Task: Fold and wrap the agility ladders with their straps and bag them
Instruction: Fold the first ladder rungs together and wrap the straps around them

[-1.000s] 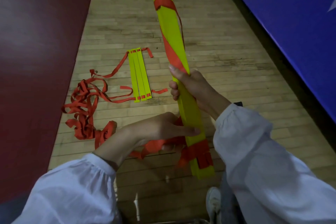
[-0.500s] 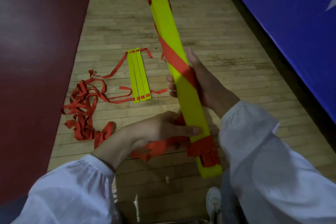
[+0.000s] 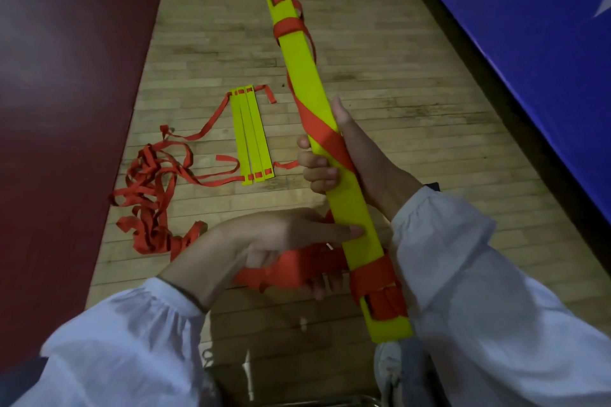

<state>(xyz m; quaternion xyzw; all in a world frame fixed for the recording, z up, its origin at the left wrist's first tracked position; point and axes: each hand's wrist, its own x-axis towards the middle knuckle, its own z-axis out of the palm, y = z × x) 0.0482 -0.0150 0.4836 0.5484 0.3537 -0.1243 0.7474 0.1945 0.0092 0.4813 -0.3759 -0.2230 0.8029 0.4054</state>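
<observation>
2 ladders in view. No. 1: a long stacked bundle of flat yellow plastic rungs (image 3: 304, 76), held in the air over the wooden plank floor (image 3: 396, 92), tilted, far end up-left, near end low by the right sleeve. A red-orange webbing strap (image 3: 325, 139) goes round it at 3 places: a band near the far end, a diagonal turn at mid-length, a thick band near the near end. The right hand (image 3: 360, 158) grips the bundle at mid-length, fingers curled round its left edge, thumb straight along the right edge. The left hand (image 3: 274, 235) is lower, beside the bundle: thumb tip on the yellow face, other fingers curled under a bunched length of the same strap, which runs to the near-end band. Hands apart. No. 2: 3 yellow rungs (image 3: 253, 135) flat on the floor, side by side, w/ a loose red strap tangle (image 3: 148, 182) trailing left to the edge of the dark red mat (image 3: 66, 76). Blue padded panel (image 3: 529, 43) at right. 2 white sleeves (image 3: 132, 357); 1 grey shoe (image 3: 390, 370) at the bottom edge.
</observation>
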